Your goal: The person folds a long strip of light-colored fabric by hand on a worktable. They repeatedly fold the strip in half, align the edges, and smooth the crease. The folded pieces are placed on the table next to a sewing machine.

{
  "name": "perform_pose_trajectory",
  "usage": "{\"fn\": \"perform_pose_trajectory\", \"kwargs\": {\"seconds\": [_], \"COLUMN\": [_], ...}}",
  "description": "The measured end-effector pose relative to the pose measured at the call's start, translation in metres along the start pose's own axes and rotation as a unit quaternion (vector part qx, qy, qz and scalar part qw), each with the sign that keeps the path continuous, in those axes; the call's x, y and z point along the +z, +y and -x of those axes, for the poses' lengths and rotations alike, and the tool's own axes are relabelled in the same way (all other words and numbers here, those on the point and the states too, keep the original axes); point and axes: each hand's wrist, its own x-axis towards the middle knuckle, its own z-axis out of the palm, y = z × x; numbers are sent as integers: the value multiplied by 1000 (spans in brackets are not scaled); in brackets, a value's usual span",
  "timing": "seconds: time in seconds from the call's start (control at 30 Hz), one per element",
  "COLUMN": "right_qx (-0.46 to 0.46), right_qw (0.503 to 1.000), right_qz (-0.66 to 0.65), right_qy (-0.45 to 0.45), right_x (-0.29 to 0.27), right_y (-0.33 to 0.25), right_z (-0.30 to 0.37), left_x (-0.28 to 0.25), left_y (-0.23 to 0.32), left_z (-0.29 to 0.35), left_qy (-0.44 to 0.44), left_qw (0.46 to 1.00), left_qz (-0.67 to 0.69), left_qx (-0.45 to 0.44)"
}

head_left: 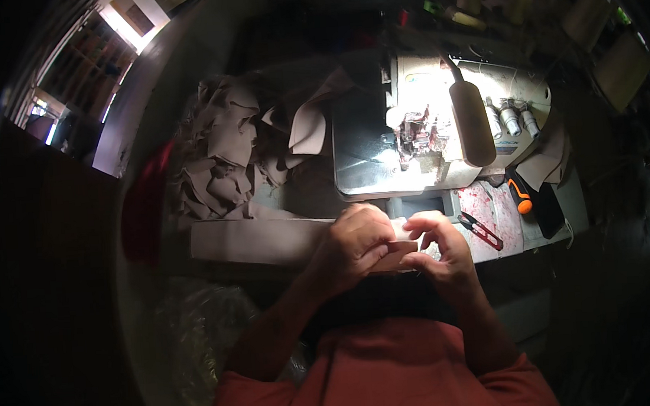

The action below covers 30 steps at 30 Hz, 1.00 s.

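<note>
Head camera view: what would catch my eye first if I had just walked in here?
Probably the brightly lit white sewing machine at the centre of the table, glowing under its lamp in a dark room. Just below it, the left hand and right hand pinch a small pale fabric piece together. To the left lies a heap of beige fabric cut pieces.

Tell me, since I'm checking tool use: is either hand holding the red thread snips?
No: the red thread snips lie on the table, right of both hands, which pinch a beige fabric piece.

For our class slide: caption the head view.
Left hand and right hand pinch a small beige fabric piece before a lit white sewing machine.
</note>
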Motion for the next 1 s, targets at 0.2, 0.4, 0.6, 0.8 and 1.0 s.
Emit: {"fn": "perform_pose_trajectory", "kwargs": {"seconds": [0.2,0.4,0.6,0.8,1.0], "right_qx": [175,237,306,318,232], "right_qw": [960,905,877,830,927], "right_qz": [-210,-352,-369,-457,-289], "right_qy": [-54,-23,-39,-30,-57], "right_x": [8,-8,4,2,-5], "right_y": [-31,-32,-5,-10,-21], "right_z": [-10,-2,-3,6,8], "left_x": [-2,-101,-62,6,-7], "left_y": [47,-55,10,49,49], "left_z": [68,111,35,7,-3], "left_qy": [-136,472,259,-80,-97], "left_qw": [871,682,929,969,988], "left_qz": [377,540,172,-224,-93], "left_qx": [-283,-146,-201,-68,-74]}}
